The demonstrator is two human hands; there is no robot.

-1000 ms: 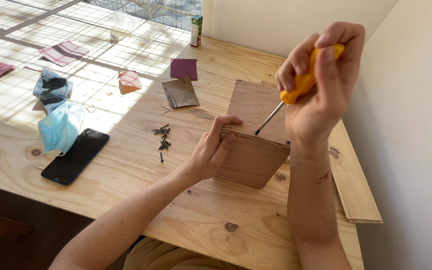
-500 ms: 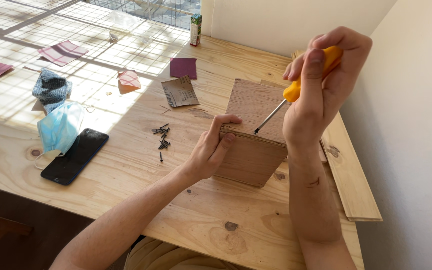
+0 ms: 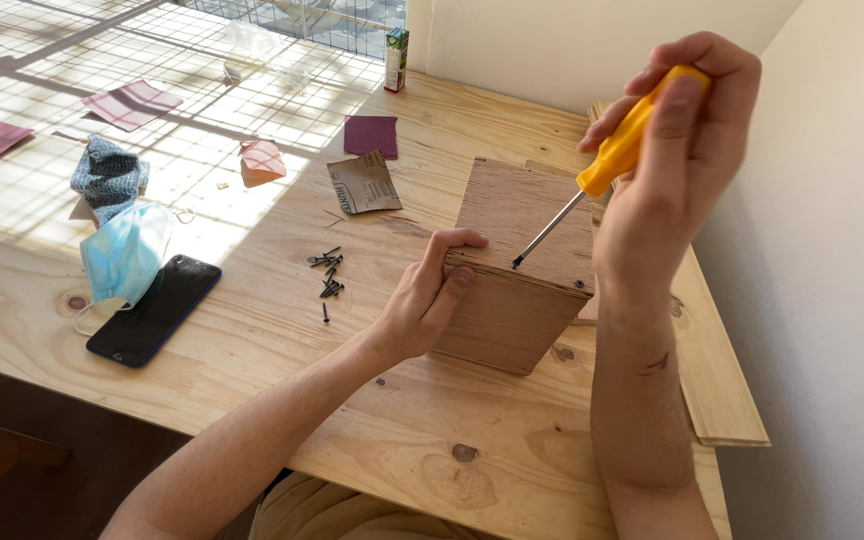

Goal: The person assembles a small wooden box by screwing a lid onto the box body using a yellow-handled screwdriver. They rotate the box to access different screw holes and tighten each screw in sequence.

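A plywood box (image 3: 527,240) stands on the pale wooden table (image 3: 252,340). My left hand (image 3: 427,295) grips its near left corner, thumb on the top edge. My right hand (image 3: 677,140) is closed around the yellow handle of a screwdriver (image 3: 607,165), held slanted above the box. The metal tip touches the box's top panel close to its front edge. A small pile of dark screws (image 3: 327,275) lies just left of my left hand.
A black phone (image 3: 157,310) with a blue face mask (image 3: 127,250) on it lies at the left. Sandpaper pieces (image 3: 367,135), a cardboard scrap (image 3: 362,185), a crumpled cloth (image 3: 107,175) and a small carton (image 3: 397,45) sit farther back. A plank (image 3: 717,370) lies along the right wall.
My right hand has shifted slightly right and turned on the screwdriver handle. The tip stays on the box's top edge and my left hand has not moved.
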